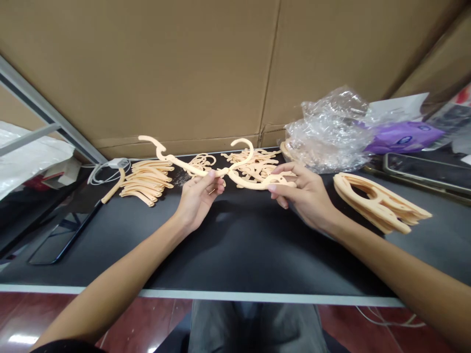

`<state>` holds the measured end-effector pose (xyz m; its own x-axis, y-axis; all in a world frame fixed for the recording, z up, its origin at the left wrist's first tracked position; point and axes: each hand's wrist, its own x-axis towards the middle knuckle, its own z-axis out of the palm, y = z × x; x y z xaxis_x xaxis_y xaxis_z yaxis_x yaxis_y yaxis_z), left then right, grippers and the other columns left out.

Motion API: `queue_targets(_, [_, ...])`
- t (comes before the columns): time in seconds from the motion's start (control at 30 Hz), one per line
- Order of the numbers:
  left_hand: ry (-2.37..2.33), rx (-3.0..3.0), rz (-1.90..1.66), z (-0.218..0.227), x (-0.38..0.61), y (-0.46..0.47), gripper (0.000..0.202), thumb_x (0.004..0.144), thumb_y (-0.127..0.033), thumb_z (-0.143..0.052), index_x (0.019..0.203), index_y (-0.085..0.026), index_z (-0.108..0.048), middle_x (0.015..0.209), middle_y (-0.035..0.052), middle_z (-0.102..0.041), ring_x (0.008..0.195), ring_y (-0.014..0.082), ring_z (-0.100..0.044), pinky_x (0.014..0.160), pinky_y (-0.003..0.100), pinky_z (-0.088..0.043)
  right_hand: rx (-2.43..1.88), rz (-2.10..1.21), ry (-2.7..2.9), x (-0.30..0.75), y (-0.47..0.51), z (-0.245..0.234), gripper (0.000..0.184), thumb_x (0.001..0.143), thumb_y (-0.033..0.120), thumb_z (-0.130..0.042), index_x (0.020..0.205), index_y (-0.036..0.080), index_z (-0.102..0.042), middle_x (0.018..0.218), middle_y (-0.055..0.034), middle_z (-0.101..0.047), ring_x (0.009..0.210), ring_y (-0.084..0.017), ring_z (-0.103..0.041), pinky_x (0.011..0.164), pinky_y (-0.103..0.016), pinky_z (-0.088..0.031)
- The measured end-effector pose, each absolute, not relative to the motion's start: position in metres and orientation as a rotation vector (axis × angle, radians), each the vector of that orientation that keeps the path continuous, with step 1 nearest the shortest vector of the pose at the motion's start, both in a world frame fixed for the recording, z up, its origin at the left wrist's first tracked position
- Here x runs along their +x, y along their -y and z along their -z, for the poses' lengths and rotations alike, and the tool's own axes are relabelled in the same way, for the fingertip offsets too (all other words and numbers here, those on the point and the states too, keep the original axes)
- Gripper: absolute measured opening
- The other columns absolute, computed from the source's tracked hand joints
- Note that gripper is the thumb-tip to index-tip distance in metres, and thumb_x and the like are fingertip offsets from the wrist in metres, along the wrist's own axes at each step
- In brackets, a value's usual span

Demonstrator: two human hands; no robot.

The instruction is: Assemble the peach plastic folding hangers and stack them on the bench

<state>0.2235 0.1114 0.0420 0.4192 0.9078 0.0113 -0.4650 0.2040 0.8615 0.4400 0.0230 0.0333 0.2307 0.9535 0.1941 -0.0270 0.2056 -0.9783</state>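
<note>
A cream plastic folding hanger [241, 184] is held above the black table, its hook [247, 147] pointing up. My left hand [200, 198] pinches the hanger's left side close to the middle. The left arm of the hanger reaches out past that hand and ends in a curved tip. My right hand [303, 193] grips the right arm, with thumb in front and fingers behind. Behind the hanger lie a loose heap of cream hooks [257, 164] and a smaller group of looped cream pieces [202, 162].
Cream curved arms [147, 181] are piled at left beside a phone [69, 235] and a white charger cable [99, 171]. Folded hangers [379, 201] are stacked at right. Clear plastic bags [331, 132], a purple packet [405, 137] and another phone [427, 171] lie at back right. Cardboard [184, 73] stands behind.
</note>
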Motion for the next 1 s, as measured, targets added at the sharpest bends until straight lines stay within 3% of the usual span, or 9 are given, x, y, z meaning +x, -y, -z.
queue_targets(0.23, [-0.682,0.828,-1.127,-0.050,0.218,-0.125,0.011,0.089,-0.026,-0.068,0.088,-0.015,-0.067,0.089,0.0035,-0.071,0.082,0.0111,-0.067,0.078,0.022,-0.054,-1.094,-0.860,0.914,0.445,-0.026,-0.039,0.023,0.065,0.018,-0.074,0.083,0.022,-0.060,0.049,0.0058,-0.058,0.040,-0.009,-0.045,0.038,-0.022,-0.030])
queue_targets(0.4, [-0.618,0.635,-1.056,-0.062,0.209,-0.132,0.041,0.098,-0.053,-0.047,0.097,-0.017,-0.067,0.099,0.0093,-0.072,0.098,0.0187,-0.070,0.090,0.031,-0.058,-1.099,-0.882,0.916,0.446,-0.027,-0.038,0.023,0.061,0.017,-0.074,0.081,0.021,-0.063,0.047,0.0054,-0.059,0.037,-0.009,-0.043,0.037,-0.022,-0.029])
queue_targets(0.5, [-0.604,0.510,-1.034,-0.067,0.206,-0.133,0.050,0.099,-0.059,-0.039,0.092,-0.017,-0.066,0.089,0.0084,-0.070,0.089,0.0185,-0.070,0.084,0.031,-0.059,-1.105,-0.872,0.907,0.446,-0.027,-0.037,0.023,0.060,0.016,-0.074,0.081,0.021,-0.065,0.048,0.0053,-0.060,0.038,-0.009,-0.044,0.037,-0.022,-0.029])
queue_targets(0.67, [-0.501,0.454,-0.994,-0.066,0.206,-0.131,0.056,0.095,-0.067,-0.041,0.070,-0.018,-0.053,0.068,0.0047,-0.057,0.066,0.0152,-0.061,0.070,0.030,-0.057,-1.127,-0.868,0.930,0.446,-0.027,-0.035,0.023,0.062,0.018,-0.075,0.083,0.020,-0.068,0.047,0.0059,-0.058,0.038,-0.008,-0.043,0.038,-0.022,-0.028])
queue_targets(0.8, [-0.424,0.469,-0.965,-0.062,0.208,-0.129,0.053,0.095,-0.063,-0.045,0.064,-0.020,-0.044,0.065,0.0039,-0.053,0.063,0.0150,-0.057,0.068,0.032,-0.056,-1.139,-0.868,0.933,0.447,-0.027,-0.032,0.024,0.062,0.018,-0.076,0.085,0.018,-0.069,0.048,0.0054,-0.058,0.039,-0.008,-0.043,0.038,-0.022,-0.028])
queue_targets(1.0, [-0.403,0.437,-1.004,-0.062,0.209,-0.129,0.043,0.098,-0.044,-0.039,0.063,-0.021,-0.033,0.056,-0.0005,-0.044,0.056,0.0127,-0.051,0.063,0.030,-0.053,-1.093,-0.861,0.869,0.448,-0.028,-0.033,0.024,0.063,0.016,-0.075,0.086,0.020,-0.068,0.050,0.0046,-0.061,0.041,-0.008,-0.045,0.039,-0.023,-0.029])
